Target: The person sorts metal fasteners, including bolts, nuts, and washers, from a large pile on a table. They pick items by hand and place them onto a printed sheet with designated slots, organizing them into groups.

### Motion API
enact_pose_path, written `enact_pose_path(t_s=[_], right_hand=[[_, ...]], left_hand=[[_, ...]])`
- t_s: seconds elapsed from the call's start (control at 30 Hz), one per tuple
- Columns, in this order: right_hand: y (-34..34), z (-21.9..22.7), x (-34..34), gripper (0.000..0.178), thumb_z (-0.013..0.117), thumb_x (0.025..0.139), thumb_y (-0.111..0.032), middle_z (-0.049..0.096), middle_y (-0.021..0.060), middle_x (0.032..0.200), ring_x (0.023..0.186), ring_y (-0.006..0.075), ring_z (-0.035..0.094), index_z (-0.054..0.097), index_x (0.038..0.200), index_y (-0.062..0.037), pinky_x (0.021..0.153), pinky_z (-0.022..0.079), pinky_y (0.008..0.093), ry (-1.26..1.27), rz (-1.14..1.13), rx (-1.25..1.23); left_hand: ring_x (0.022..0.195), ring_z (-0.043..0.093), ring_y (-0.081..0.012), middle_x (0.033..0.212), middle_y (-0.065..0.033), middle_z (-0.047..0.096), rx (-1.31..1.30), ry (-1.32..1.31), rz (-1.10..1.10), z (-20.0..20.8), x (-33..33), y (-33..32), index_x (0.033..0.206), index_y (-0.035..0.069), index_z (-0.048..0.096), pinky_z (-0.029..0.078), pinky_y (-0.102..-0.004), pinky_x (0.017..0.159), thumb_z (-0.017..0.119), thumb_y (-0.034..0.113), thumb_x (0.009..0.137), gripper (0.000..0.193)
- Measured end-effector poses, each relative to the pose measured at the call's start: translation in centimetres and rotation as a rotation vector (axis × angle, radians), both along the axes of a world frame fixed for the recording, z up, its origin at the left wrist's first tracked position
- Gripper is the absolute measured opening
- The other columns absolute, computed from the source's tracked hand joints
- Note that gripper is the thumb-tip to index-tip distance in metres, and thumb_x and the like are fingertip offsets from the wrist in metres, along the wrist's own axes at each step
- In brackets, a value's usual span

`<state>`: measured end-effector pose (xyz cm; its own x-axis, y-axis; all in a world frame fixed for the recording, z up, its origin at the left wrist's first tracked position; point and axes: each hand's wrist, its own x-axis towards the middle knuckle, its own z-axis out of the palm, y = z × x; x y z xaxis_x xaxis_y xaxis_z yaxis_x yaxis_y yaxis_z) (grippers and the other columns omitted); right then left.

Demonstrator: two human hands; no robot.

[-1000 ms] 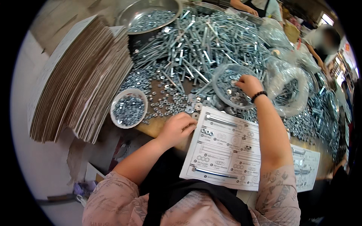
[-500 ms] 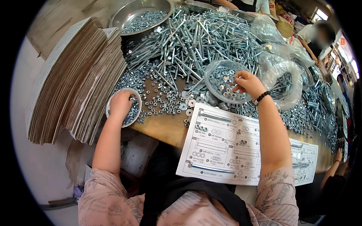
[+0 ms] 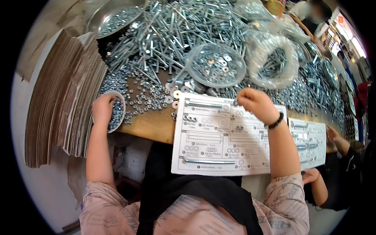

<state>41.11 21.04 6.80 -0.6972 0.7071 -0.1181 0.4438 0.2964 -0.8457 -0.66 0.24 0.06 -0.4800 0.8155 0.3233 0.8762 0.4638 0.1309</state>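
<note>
My left hand (image 3: 103, 109) is at a white bowl (image 3: 123, 105) holding small nuts (image 3: 117, 111). Its fingers curl down inside the rim, and the fingertips and anything between them are hidden. My right hand (image 3: 255, 103) is above a white printed sheet (image 3: 203, 137) showing drawings of bolts, nuts and washers. Thumb and forefinger are pinched on a small grey washer (image 3: 236, 102), seen almost edge on. Just beyond that hand stands a clear plastic bowl (image 3: 190, 58) of washers (image 3: 216, 67).
Stacked cardboard sheets (image 3: 58, 98) stand at the left. Long bolts (image 3: 168, 35) are heaped at the back, with loose nuts (image 3: 147, 92) in front. A metal pan (image 3: 94, 29) sits far left, a plastic bag (image 3: 288, 76) of bolts right. Another person's hands (image 3: 312, 176) are at the right.
My right hand has come out of the washer bowl toward me, over the sheet, with a washer pinched. My left hand stays at the white bowl. The view has shifted.
</note>
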Motion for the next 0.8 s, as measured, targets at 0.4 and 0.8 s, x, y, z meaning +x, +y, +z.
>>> enact_pose_path(t_s=[0.4,0.8], right_hand=[[-11.3,-4.6,12.7,0.010,0.058,0.078,-0.014,0.059,0.0111,0.074,0.072,0.0300,0.058,0.062,0.080,-0.0059,0.063,0.046,0.0386,-0.421,-0.067,0.395],[-12.8,-6.2,14.9,0.011,0.061,0.072,-0.007,0.057,0.0069,0.070,0.066,0.0256,0.057,0.065,0.082,-0.0093,0.056,0.046,0.0330,-0.291,-0.287,0.553]], left_hand=[[0.085,0.056,-0.0325,0.089,-0.0131,0.059,-0.009,-0.007,0.009,-1.4,-1.7,0.1,0.089,0.005,0.061,0.044,-0.0409,0.072,0.057,0.011,0.080,0.012],[0.082,0.056,-0.0340,0.086,-0.0160,0.058,-0.109,-0.077,0.086,-0.6,-2.3,-0.3,0.084,0.000,0.058,0.044,-0.0397,0.070,0.060,0.013,0.079,0.014]])
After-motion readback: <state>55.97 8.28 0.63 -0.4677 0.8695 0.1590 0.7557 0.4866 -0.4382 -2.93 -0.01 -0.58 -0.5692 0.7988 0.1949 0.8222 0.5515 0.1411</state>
